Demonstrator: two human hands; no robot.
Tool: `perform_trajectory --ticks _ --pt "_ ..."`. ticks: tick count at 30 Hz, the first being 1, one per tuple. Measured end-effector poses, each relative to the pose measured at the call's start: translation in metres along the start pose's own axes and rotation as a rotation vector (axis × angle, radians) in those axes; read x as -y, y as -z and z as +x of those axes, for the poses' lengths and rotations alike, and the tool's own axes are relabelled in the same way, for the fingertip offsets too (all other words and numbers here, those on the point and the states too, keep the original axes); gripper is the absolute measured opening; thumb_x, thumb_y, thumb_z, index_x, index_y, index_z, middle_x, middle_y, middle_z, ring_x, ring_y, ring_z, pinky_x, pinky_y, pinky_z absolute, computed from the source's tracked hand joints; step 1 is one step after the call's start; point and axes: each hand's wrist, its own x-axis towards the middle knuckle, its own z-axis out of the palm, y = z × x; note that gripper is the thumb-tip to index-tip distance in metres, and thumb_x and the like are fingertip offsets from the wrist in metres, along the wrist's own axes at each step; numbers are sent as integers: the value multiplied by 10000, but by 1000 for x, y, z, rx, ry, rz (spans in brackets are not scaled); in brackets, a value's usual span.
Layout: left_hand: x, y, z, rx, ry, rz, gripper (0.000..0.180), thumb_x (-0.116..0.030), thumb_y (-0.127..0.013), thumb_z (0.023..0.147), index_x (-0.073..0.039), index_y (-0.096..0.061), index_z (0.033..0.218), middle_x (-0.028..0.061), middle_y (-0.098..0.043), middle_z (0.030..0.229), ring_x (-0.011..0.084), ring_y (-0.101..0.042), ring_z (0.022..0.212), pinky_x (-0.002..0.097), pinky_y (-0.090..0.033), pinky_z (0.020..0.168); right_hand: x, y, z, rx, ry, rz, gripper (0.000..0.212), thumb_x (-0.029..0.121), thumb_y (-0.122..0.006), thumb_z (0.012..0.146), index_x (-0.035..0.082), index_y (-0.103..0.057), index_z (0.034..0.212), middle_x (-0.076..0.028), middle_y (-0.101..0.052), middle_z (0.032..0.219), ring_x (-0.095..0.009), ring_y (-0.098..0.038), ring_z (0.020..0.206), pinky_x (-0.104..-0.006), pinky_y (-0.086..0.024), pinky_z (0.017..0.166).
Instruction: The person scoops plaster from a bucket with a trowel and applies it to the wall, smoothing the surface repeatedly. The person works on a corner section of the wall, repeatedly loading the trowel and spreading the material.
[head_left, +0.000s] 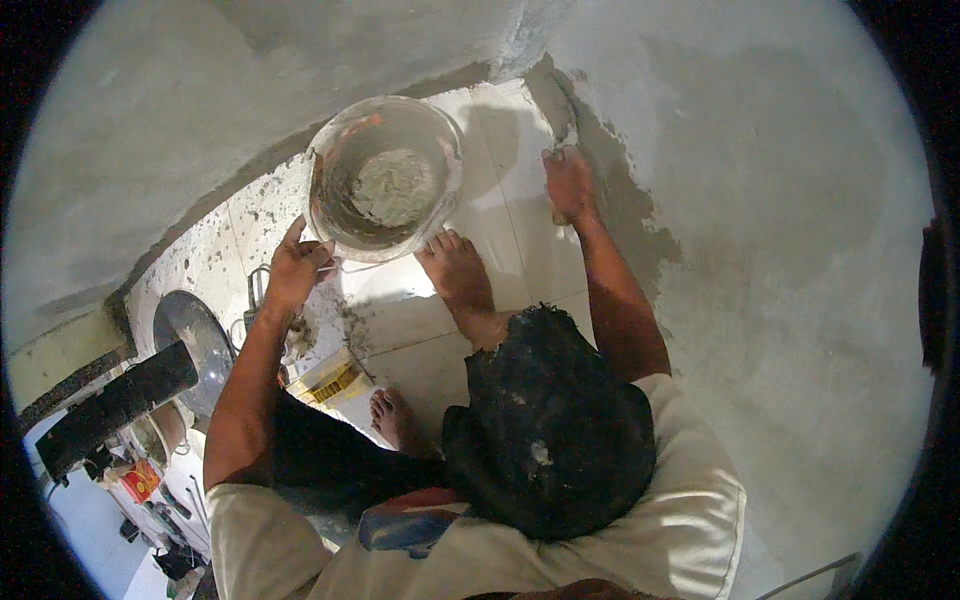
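Note:
A round bucket [319,215] stands on the tiled floor near the corner, with wet grey mortar [395,187] inside. My left hand [298,268] is at its near left side, thumb and fingers closed on the thin wire handle [375,267], forefinger stretched out toward the rim. Farther right, my right hand [570,187] is wrapped round the grip of a trowel [558,217]. The trowel's blade, smeared with mortar and hard to make out, lies along the foot of the right wall, where a damp darker band of mortar [617,170] shows.
Grey plastered walls [780,200] meet at the far corner. Mortar spatters dot the pale tiles [265,215] left of the bucket. A yellow-and-white container [332,380], a dark round disc-like object [190,325] and a dark beam-like piece [120,405] are at left. My bare foot [462,275] is beside the bucket.

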Motion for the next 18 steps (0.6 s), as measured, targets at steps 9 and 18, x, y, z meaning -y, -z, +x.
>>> perform_trajectory --ticks 9,18 --pt "0 12 -5 -7 -1 23 918 -195 -745 981 -20 -152 1658 169 -720 1084 244 -732 907 332 -594 713 55 34 -46 209 -84 38 360 347 -707 957 41 -679 1144 -237 -682 1246 -380 -712 1031 -463 -590 819" --pt "-1 13 -9 -41 -1 -6 884 -160 -725 991 -23 -161 1658 134 -723 1033 203 -708 855 336 -593 718 35 38 -61 75 -343 340 309 297 -630 1023 -1 -609 1106 -141 -655 801 -259 -650 623 -426 -542 593"
